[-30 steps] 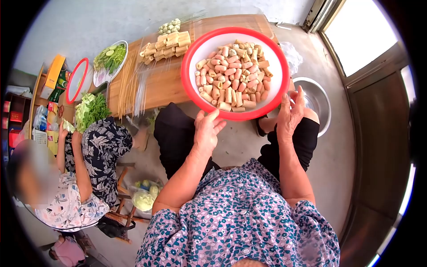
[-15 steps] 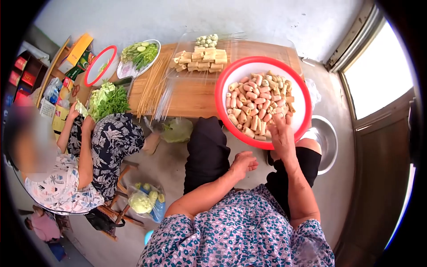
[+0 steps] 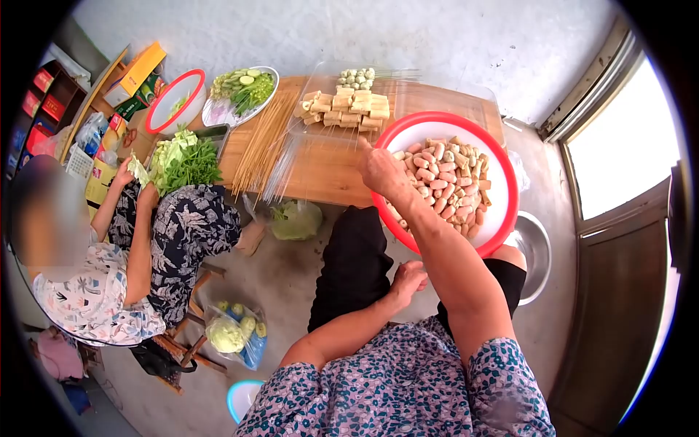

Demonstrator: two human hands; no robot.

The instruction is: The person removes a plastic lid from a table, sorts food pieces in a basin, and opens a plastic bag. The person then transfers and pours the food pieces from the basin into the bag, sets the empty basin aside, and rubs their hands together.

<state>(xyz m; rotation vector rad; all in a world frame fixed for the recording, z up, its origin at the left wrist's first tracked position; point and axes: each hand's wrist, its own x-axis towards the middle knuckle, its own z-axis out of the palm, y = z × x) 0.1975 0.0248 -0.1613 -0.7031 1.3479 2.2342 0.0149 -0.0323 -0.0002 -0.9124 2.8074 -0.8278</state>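
Note:
My right hand (image 3: 384, 173) reaches across the left rim of a red-edged white basin (image 3: 502, 171), beside a clear plastic tray. Its fingers are drawn together toward the tray; what they hold, if anything, is hidden. Short pinkish sausage pieces and tan rolls (image 3: 444, 182) fill the middle of the basin. Above my lap, in front of the basin, my left hand (image 3: 410, 278) has loosely curled fingers with nothing visible in them. Tan rolls (image 3: 349, 109) lie stacked in the clear tray (image 3: 408, 138), with small pale green pieces (image 3: 357, 78) behind them.
Bamboo skewers (image 3: 266, 142) lie on the wooden table (image 3: 335, 186), left of the tray. A plate of cut greens (image 3: 251, 95) stands farther back. At left another person (image 3: 95, 291) handles leaves. A metal basin (image 3: 537, 255) sits on the floor at right.
My right hand has moved left from over the rolls at the basin's front right to its left rim. My left hand has shifted slightly right and down, its fingers more curled.

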